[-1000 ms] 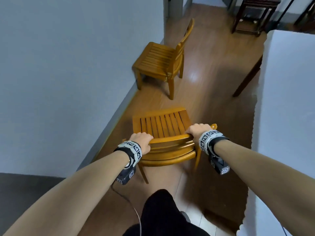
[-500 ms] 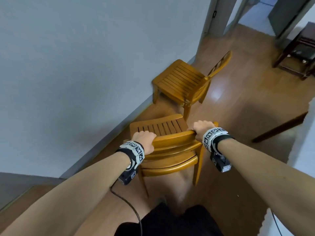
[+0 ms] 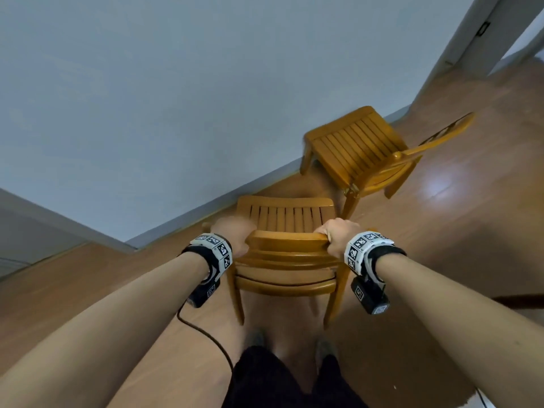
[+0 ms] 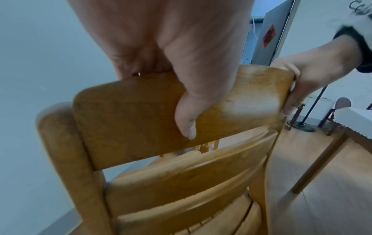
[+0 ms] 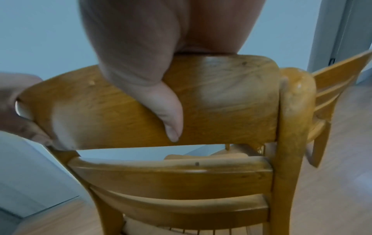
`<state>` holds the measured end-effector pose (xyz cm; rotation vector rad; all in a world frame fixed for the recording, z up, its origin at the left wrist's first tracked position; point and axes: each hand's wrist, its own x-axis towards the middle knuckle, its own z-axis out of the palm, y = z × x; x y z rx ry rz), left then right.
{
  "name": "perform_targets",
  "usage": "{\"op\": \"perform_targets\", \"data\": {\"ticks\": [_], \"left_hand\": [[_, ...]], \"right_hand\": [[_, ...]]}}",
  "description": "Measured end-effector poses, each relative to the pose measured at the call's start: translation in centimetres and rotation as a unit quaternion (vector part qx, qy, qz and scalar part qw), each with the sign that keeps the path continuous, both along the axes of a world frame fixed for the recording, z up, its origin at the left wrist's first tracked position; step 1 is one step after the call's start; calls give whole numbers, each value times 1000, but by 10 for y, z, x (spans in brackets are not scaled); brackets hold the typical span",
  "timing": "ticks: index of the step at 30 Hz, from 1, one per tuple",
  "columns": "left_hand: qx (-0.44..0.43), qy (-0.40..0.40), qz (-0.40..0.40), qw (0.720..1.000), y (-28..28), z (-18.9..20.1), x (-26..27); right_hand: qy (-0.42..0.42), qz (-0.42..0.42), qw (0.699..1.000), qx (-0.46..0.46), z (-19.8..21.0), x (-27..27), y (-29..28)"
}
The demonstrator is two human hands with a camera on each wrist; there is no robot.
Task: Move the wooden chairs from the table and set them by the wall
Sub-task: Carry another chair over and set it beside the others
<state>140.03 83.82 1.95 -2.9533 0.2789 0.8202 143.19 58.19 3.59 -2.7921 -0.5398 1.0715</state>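
I hold a wooden slatted chair [image 3: 287,222] by the top rail of its backrest [image 4: 141,114] [image 5: 221,95], its seat facing the grey wall [image 3: 147,98]. My left hand [image 3: 232,235] grips the rail's left end, thumb down the near face in the left wrist view. My right hand [image 3: 335,235] grips the rail's right end the same way. A second wooden chair [image 3: 359,148] stands on the floor by the wall, just beyond and to the right, its backrest [image 5: 342,82] turned away from the wall.
The wall's grey skirting [image 3: 206,213] runs diagonally just past the held chair's seat. A door frame [image 3: 465,39] stands at the far right. A table leg [image 4: 320,160] under a white cloth [image 4: 354,119] is off to the right. My legs [image 3: 282,378] are right behind the chair.
I have turned left towards the wall with the chair in both hands. Its seat front now sits close to the skirting, beside the second chair. Both grips are unchanged.
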Motion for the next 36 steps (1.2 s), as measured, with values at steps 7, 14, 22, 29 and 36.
{"op": "perform_targets", "data": {"ticks": [7,14,22,29,36], "left_hand": [[-11,-6,-19,1000,-19,-20,-49],[-22,19,-47,998,-44,-56,-89],[-18,55,-78,995,-52,-103,-76],[-14,65,-46,997,-77,-113,-11],[-1,72,-19,997,-115,-102,66]], "right_hand": [[-13,20,1000,-16,-18,-34,-18],[-10,13,997,-73,-48,-74,-31],[19,51,995,-89,-77,-67,-43],[6,108,991,-77,-91,18,-67],[-5,148,986,-73,-88,123,-97]]}}
